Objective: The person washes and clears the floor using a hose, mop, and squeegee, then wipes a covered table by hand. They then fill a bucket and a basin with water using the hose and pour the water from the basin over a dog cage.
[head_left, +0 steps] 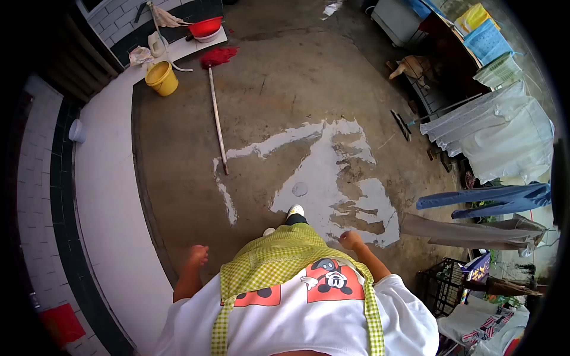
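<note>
My left hand (199,256) hangs beside my body with its fingers curled in, and I see nothing in it. On the other side, my right hand (351,240) is also loosely closed, over the edge of the pale wet patch (312,172) on the concrete floor. Neither hand touches an object. Between them lies my yellow checked apron (279,252), and one white shoe (295,210) shows past its hem. A mop with a pale handle (216,118) and a red head (218,56) lies on the floor ahead, left of the patch.
A yellow bucket (162,79) stands at the left by a white ledge (110,160). Red basin (205,27) at the back. To the right hang blue trousers (487,197) and white cloth (504,133); a dog (415,68) lies under a table. Black crate (442,285) lower right.
</note>
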Tool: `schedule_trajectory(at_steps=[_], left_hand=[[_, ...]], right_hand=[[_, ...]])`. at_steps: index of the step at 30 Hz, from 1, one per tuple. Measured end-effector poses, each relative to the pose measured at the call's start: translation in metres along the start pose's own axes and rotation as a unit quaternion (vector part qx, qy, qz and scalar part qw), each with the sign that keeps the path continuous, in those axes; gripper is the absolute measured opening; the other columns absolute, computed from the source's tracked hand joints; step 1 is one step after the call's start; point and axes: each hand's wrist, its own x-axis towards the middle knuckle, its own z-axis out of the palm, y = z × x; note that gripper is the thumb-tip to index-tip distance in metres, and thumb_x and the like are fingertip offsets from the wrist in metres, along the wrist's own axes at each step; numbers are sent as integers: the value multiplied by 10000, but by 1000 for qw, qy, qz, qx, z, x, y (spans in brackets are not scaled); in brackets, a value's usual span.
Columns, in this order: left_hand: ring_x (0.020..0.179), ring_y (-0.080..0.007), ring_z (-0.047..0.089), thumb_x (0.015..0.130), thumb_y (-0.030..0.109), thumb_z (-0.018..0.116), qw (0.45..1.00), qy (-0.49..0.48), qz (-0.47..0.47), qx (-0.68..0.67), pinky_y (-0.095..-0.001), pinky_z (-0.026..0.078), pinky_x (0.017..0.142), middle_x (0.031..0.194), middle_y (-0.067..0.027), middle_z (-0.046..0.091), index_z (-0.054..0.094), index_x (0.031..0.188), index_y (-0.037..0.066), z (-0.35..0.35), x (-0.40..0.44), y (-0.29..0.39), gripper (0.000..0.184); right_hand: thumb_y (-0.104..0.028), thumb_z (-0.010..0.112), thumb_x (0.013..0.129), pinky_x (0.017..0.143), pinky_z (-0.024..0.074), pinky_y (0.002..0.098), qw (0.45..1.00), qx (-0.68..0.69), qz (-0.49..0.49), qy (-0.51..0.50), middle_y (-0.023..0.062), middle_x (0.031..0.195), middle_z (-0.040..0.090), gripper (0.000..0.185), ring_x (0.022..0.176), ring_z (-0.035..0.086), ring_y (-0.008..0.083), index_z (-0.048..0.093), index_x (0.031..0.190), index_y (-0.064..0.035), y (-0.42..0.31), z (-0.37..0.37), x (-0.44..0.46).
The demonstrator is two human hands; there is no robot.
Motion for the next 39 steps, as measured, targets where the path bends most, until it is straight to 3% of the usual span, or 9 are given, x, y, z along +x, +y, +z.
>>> schedule_trajectory(at_steps=[4, 11, 15, 16, 17, 26, 32, 34, 39], left_hand=[[533, -137, 528, 796, 296, 546, 999, -20, 23, -26, -297, 409, 444, 715, -19, 558, 547, 959, 112, -13, -3, 101, 246], [548, -116, 532, 820, 268, 540, 978, -81, 191, 1, -225, 404, 445, 737, -38, 563, 546, 980, 90, -61, 20, 251, 240], [547, -114, 529, 819, 276, 542, 961, -98, 257, -30, -226, 412, 447, 751, -40, 566, 553, 949, 74, -109, 51, 279, 241], [557, -127, 534, 813, 253, 547, 973, -62, 207, -84, -256, 420, 463, 744, -45, 564, 560, 921, 59, -126, 56, 277, 223], [568, -140, 538, 807, 230, 552, 977, -22, 160, -143, -286, 428, 479, 737, -49, 563, 566, 893, 44, -144, 62, 275, 206], [515, -125, 489, 803, 227, 528, 984, -30, 32, -172, -277, 394, 441, 643, -29, 519, 566, 833, 46, -285, 125, 266, 188], [481, -115, 457, 799, 224, 512, 981, -25, 120, -152, -272, 371, 416, 581, -16, 490, 566, 794, 47, -447, 200, 367, 185], [463, -100, 460, 762, 196, 551, 988, 35, 116, -97, -248, 366, 394, 588, -7, 505, 574, 808, 45, -493, 227, 424, 159], [494, -107, 479, 763, 213, 551, 986, 89, 140, -24, -252, 396, 444, 641, -9, 542, 586, 845, 36, -574, 257, 593, 198]], right_hand=[[-243, 503, 715, 510, 501, 316, 991, 45, 109, -67, 100, 696, 631, 259, 579, 607, 207, 655, 783, -45, -15, 5, 9], [-221, 456, 742, 381, 449, 303, 951, 135, 267, -74, 48, 557, 571, 248, 423, 524, 156, 582, 602, -59, -96, -76, 137], [-162, 437, 727, 557, 507, 317, 995, -51, 87, 2, 124, 744, 629, 259, 564, 613, 226, 636, 797, -13, -240, -185, 245], [-194, 468, 730, 861, 425, 370, 993, 46, 106, 32, 199, 1066, 555, 355, 1022, 521, 321, 587, 1001, 3, -299, -221, 246], [-213, 465, 746, 917, 382, 369, 997, 24, 69, 23, 197, 1148, 502, 384, 1103, 457, 318, 561, 1058, -12, -333, -229, 288], [-293, 527, 726, 779, 450, 368, 939, 138, -254, 188, 158, 834, 622, 284, 837, 584, 321, 629, 884, -81, -655, -298, 365], [-180, 476, 749, 479, 487, 298, 987, -147, -59, 15, 63, 661, 628, 190, 475, 585, 174, 617, 752, -52, -622, -223, 423], [-212, 423, 805, 586, 520, 309, 981, -108, 79, -138, 71, 663, 635, 290, 508, 611, 167, 626, 758, -11, -618, -205, 399], [-142, 511, 784, 387, 461, 294, 966, 94, 140, -194, 43, 632, 608, 155, 472, 566, 134, 591, 681, -58, -621, -169, 370]])
